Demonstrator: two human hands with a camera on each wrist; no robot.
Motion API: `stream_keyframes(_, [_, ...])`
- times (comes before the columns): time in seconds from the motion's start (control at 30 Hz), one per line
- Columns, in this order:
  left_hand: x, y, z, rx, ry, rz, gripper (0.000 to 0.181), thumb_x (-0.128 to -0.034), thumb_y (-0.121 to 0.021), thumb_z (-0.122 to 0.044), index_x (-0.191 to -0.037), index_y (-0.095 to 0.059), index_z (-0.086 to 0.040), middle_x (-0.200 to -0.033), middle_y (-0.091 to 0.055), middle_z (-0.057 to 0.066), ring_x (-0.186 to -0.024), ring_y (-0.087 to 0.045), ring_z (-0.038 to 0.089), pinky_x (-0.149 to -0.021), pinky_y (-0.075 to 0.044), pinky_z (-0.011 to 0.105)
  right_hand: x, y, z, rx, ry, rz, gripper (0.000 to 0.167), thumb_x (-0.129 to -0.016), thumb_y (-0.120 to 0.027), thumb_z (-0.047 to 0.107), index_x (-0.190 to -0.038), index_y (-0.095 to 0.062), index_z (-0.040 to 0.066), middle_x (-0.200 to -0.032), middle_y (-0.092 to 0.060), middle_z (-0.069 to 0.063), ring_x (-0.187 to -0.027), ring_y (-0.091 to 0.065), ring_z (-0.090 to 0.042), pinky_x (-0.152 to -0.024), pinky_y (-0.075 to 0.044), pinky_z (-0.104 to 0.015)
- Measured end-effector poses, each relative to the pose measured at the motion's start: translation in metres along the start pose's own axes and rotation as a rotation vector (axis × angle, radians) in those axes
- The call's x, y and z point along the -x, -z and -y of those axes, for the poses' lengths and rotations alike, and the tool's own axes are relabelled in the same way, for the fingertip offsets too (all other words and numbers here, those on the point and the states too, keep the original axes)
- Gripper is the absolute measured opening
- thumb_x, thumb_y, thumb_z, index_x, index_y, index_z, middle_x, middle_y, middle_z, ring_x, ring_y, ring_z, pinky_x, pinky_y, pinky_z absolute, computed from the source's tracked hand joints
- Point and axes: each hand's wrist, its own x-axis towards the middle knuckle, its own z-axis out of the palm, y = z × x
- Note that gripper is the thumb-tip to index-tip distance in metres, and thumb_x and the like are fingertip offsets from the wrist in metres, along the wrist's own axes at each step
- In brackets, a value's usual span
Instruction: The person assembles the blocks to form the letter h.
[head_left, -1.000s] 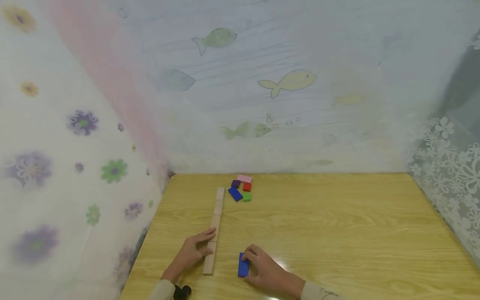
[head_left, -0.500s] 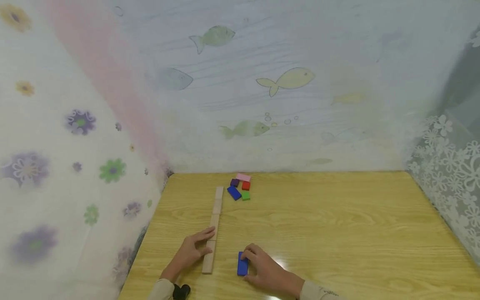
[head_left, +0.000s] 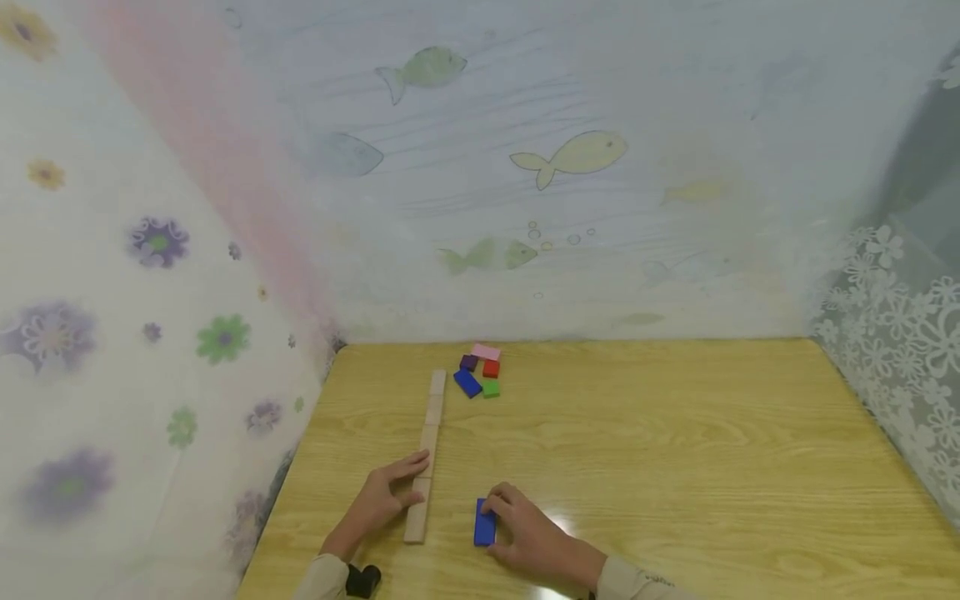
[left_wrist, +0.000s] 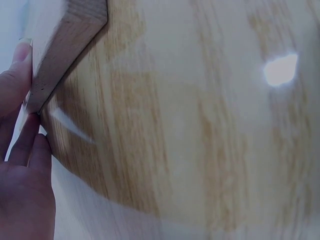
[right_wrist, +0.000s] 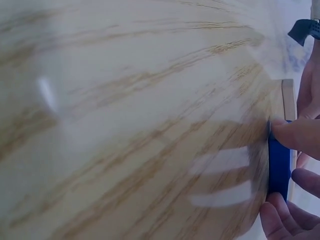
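Note:
Light wooden blocks (head_left: pixel 417 515) lie end to end in a straight row on the left part of the table. My left hand (head_left: pixel 377 502) rests against the row's left side, fingers extended and spread; its fingers and thumb touch the nearer blocks. The left wrist view shows a wooden block (left_wrist: pixel 70 45) close up, with the hand (left_wrist: pixel 25 190) at its edge. To the right of the row, my right hand (head_left: pixel 536 533) holds a blue rectangular block (head_left: pixel 485 533) between thumb and fingers. That block (right_wrist: pixel 279 172) appears on or close to the tabletop in the right wrist view.
Past the hands, beside the row's far end, sit a pink block (head_left: pixel 486 352), a purple block (head_left: pixel 468 362), a red block (head_left: pixel 491 368), another blue block (head_left: pixel 467 382) and a green block (head_left: pixel 491 388). A painted wall (head_left: pixel 570 283) stands behind the wood-grain table (head_left: pixel 675 450).
The head view has shifted slightly, so the scene sits a little higher and further left. Both hands and the blocks keep their places relative to one another.

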Motion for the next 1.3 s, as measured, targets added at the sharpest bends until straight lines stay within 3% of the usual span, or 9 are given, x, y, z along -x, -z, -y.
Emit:
stream_keyframes(0.17, [0.000,0.001,-0.003,-0.005,0.016,0.003,0.053,-0.0798,-0.073,-0.008,-0.129,-0.056,0.000,-0.141,-0.047,0.010,-0.130,-0.040,0.034,-0.105,-0.031,0.047,-0.002,0.006,0.000,-0.011,-0.001,0.051,0.043,-0.082,-0.075,0.027,-0.118,-0.055,0.013,-0.122,-0.043,0.000,-0.108,-0.049,-0.011,-0.088,-0.049,-0.023])
stream_keyframes(0.4, [0.001,0.005,-0.024,0.063,0.003,0.023,0.051,-0.0790,-0.070,0.005,-0.127,-0.053,0.010,-0.139,-0.045,0.023,-0.129,-0.037,0.042,-0.103,-0.031,0.051,-0.014,0.021,-0.003,-0.022,-0.005,0.058,0.046,-0.083,-0.073,0.035,-0.119,-0.056,0.012,-0.120,-0.044,0.000,-0.094,-0.053,-0.007,-0.078,-0.050,-0.018])
stream_keyframes(0.53, [0.000,0.004,-0.017,0.050,0.003,0.023,0.052,-0.0795,-0.071,0.004,-0.128,-0.053,0.008,-0.139,-0.046,0.021,-0.130,-0.038,0.040,-0.104,-0.033,0.045,-0.021,0.030,-0.005,0.009,-0.017,0.048,0.044,-0.084,-0.073,0.036,-0.117,-0.056,0.012,-0.121,-0.044,0.000,-0.089,-0.053,-0.006,-0.073,-0.049,-0.018])
stream_keyframes(0.73, [0.000,0.001,-0.002,0.053,0.039,0.027,0.053,-0.0810,-0.072,-0.008,-0.130,-0.055,0.000,-0.142,-0.046,0.009,-0.133,-0.037,0.032,-0.107,-0.032,0.040,-0.032,0.043,-0.005,0.061,-0.002,-0.001,0.046,-0.083,-0.074,0.034,-0.118,-0.057,0.010,-0.123,-0.045,-0.002,-0.096,-0.057,-0.017,-0.077,-0.051,-0.023])
stream_keyframes(0.97, [0.000,0.001,-0.003,0.080,0.083,0.034,0.053,-0.0812,-0.073,-0.009,-0.131,-0.055,-0.001,-0.143,-0.045,0.004,-0.134,-0.035,0.030,-0.107,-0.028,0.045,-0.042,0.055,-0.008,0.093,0.070,-0.060,0.043,-0.081,-0.077,0.024,-0.116,-0.057,0.006,-0.119,-0.047,-0.007,-0.090,-0.056,-0.022,-0.074,-0.051,-0.025])
stream_keyframes(1.3, [0.000,0.001,-0.004,0.071,0.091,0.027,0.053,-0.0808,-0.073,-0.010,-0.130,-0.056,-0.001,-0.142,-0.046,0.004,-0.134,-0.036,0.031,-0.107,-0.028,0.046,-0.053,0.068,-0.008,0.116,0.080,-0.068,0.042,-0.083,-0.075,0.021,-0.117,-0.056,0.005,-0.119,-0.047,-0.007,-0.096,-0.057,-0.024,-0.078,-0.052,-0.028])
